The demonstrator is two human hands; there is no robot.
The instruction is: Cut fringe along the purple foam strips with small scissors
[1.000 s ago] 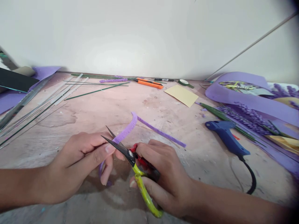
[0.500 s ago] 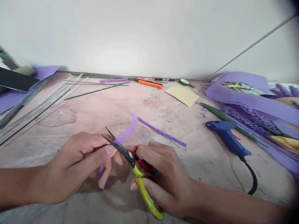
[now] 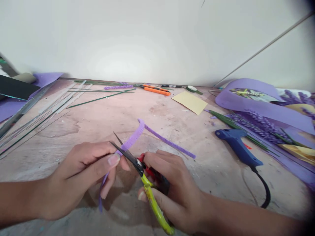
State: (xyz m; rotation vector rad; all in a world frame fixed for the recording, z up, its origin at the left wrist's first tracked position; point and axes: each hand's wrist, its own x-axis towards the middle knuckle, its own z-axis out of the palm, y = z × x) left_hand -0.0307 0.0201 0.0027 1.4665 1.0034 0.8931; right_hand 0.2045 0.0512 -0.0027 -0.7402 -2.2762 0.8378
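Between thumb and fingers, my left hand (image 3: 88, 173) pinches a narrow purple strip (image 3: 134, 137), which looks like foam or felt with fine nicks along it. One end hangs below my left fingers; the other bends over and stretches to the right across the table. My right hand (image 3: 174, 183) grips scissors (image 3: 154, 206) with yellow-green and red handles. The dark blades are slightly parted, with the strip between them just beyond my left thumb tip. My right palm and fingers hide part of the red handle.
A blue glue gun (image 3: 238, 147) lies at the right, beside purple lavender-like stems (image 3: 261, 126) and purple sheets (image 3: 265, 108). Toward the back are an orange cutter (image 3: 156, 90), a yellowish card (image 3: 189, 102) and green tape (image 3: 191, 88). Clear sticks (image 3: 73, 98) and thin wires lie at left.
My left hand has shifted slightly left and down relative to the blades. More of the strip's tail now hangs below it. The scissors stay nearly in place.
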